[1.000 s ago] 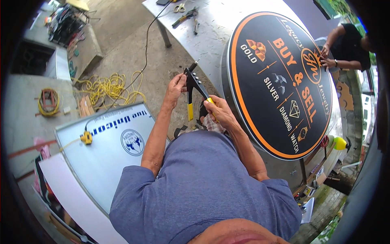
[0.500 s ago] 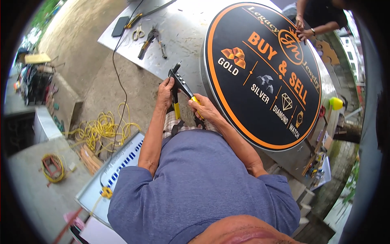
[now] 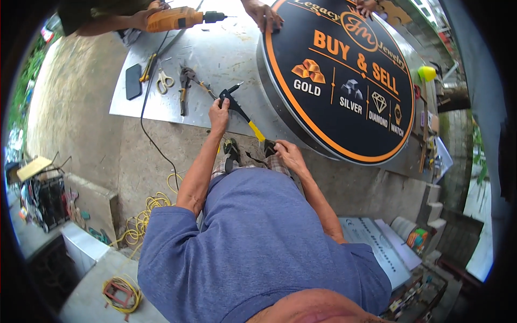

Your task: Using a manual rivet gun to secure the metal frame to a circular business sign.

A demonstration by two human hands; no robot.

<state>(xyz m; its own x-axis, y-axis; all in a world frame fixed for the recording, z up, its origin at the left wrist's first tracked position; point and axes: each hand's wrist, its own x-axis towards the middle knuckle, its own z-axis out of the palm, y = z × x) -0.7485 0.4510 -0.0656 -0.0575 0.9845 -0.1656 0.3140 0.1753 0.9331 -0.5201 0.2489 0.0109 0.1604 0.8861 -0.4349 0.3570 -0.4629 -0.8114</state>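
While both my arms stretch forward, my left hand (image 3: 218, 114) is wrapped tight round the head of the rivet tool (image 3: 243, 114) over the metal sheet (image 3: 226, 59), my right hand (image 3: 288, 154) closed on its handle end beside the round sign (image 3: 344, 97).

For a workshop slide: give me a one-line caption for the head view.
Left hand and right hand grip a long-handled hand riveter beside an oval black-and-orange sign on a metal sheet.
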